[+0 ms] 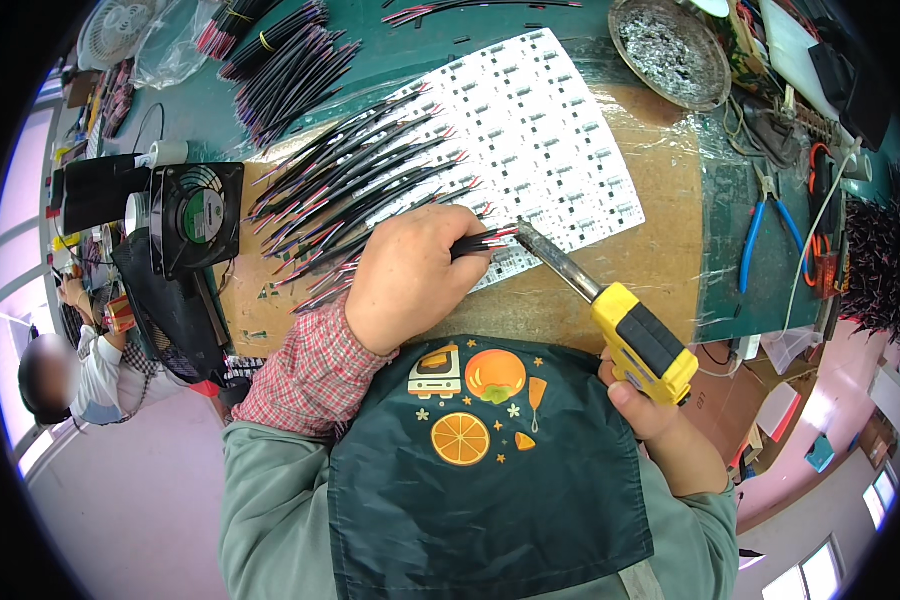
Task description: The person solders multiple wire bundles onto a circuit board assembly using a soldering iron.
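On the work mat lies a white panel of small circuit boards (580, 150), with dark components in rows. Several black cables (355, 170) with red and white stripped ends lie side by side across its left part. My left hand (405, 265) is closed around a few cable ends (485, 243), pinching them over the panel's lower edge. My right hand (642, 410) grips the yellow and black handle of a soldering iron (638, 335). The iron's metal tip meets or nearly meets the wire ends; exact contact is too small to tell.
A black fan (198, 215) stands left of the brown board (660, 260). Bundles of cables (295, 85) lie at the back left. A round metal dish (670, 52) sits back right, with blue-handled pliers (753, 240) nearer. Another person (120, 365) sits at far left.
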Demonstrator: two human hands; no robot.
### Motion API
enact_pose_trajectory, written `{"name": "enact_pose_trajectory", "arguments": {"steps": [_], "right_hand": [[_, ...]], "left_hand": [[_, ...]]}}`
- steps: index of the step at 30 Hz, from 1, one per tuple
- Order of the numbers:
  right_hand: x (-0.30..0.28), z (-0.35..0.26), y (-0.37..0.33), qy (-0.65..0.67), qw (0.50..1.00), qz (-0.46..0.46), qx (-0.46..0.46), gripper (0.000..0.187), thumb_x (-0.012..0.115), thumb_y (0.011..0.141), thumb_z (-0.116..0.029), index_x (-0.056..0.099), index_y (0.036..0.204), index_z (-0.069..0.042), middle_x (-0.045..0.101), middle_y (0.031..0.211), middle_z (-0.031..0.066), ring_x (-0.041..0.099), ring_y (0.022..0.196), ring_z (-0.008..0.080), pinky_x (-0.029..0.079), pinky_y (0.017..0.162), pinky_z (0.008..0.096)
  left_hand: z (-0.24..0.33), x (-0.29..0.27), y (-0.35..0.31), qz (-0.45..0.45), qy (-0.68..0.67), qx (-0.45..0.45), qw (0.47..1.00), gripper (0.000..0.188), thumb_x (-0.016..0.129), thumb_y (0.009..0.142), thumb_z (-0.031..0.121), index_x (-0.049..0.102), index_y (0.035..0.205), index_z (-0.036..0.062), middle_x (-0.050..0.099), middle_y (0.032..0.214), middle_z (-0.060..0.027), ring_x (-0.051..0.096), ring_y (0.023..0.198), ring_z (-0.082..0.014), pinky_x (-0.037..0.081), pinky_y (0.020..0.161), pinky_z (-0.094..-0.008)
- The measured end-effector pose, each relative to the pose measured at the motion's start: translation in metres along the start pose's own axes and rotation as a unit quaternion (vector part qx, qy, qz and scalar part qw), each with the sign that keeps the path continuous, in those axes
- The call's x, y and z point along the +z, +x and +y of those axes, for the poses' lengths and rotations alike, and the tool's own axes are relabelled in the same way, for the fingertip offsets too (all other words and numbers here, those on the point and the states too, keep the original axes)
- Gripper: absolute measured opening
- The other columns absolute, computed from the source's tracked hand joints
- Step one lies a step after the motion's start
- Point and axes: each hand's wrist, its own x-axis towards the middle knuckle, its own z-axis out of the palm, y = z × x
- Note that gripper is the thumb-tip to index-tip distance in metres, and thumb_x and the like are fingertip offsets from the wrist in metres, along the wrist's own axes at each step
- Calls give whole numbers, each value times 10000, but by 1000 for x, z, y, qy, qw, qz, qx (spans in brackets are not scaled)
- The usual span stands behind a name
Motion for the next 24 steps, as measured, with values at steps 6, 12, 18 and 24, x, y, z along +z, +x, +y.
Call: {"name": "enact_pose_trajectory", "arguments": {"steps": [6,12,18,24], "right_hand": [[-2,3,1,-50,998,-18,-34,268,682,786,-102,567,1005,0,585,766,35,544,671,116,447,604,268],[-4,3,-3,-46,999,0,0,224,686,766,-124,592,948,-34,574,738,34,542,642,149,433,580,291],[-6,3,-3,-57,998,-3,7,198,680,756,-121,592,914,-39,568,732,34,544,650,167,433,587,299],[-2,4,-5,-36,999,22,-13,246,690,753,-112,598,967,-32,587,764,41,562,676,153,451,611,287]], "left_hand": [[-1,1,0,5,0,1,1000,152,688,737,137,652,804,6,624,723,-150,611,649,-298,474,582,-353],[-2,1,0,4,2,1,1000,153,689,740,139,652,802,5,626,722,-149,611,644,-298,474,581,-351],[-3,2,0,6,-9,0,1000,150,691,745,140,654,799,5,622,708,-142,609,632,-283,471,575,-341],[-6,0,2,-10,-23,-10,1000,147,695,742,135,660,804,6,622,707,-143,604,619,-273,469,572,-336]]}}
